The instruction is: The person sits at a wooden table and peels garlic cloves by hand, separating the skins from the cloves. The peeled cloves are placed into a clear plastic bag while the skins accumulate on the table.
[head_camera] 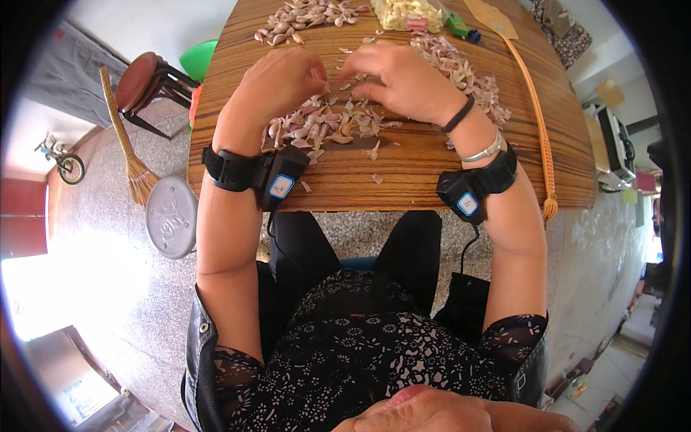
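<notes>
My left hand (283, 78) is over the wooden table (345, 191), its fingers curled inward; whether a clove is between them is hidden. To its right my right hand (397, 81) hovers with thumb and fingers apart, nothing visible between them. Unpeeled garlic cloves (318, 127) mixed with loose skins lie just below both hands. Another group of unpeeled cloves (307, 19) lies at the table's far side. Peeled cloves (407, 15) fill a clear plastic container there. A heap of papery garlic skins (464, 70) stretches down beside my right hand and wrist.
Right of the container lie a green object (457, 25) and an orange fly swatter (532, 86). On the left stand stacked stools (141, 81), a straw broom (127, 140) and a round grey stool (171, 217). Black devices with cables are strapped to both forearms.
</notes>
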Tool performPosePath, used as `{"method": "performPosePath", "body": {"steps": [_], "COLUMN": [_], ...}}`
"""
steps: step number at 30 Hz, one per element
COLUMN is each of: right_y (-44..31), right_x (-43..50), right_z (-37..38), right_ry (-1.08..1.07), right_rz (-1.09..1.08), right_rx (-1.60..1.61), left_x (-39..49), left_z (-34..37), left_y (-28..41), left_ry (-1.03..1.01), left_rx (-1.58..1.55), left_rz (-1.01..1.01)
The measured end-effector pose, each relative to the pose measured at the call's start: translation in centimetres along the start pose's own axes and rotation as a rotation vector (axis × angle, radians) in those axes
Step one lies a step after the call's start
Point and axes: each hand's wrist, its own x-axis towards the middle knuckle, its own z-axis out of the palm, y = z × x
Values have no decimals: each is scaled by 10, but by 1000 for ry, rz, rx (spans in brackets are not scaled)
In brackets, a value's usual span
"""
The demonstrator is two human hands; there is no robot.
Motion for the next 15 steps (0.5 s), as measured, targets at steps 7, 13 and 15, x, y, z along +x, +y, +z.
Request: {"method": "performPosePath", "body": {"steps": [7, 13, 15], "right_y": [14, 10, 9], "right_x": [-7, -6, -6], "right_z": [-15, -15, -14], "right_ry": [5, 82, 75], "right_rz": [129, 162, 164], "right_rx": [-318, -147, -119], "left_x": [0, -10, -12], "left_z": [-1, -5, -5], "left_y": [7, 26, 29], "left_ry": [51, -207, -240], "left_rx": [32, -61, -44], "left_rz": [34, 81, 103]}}
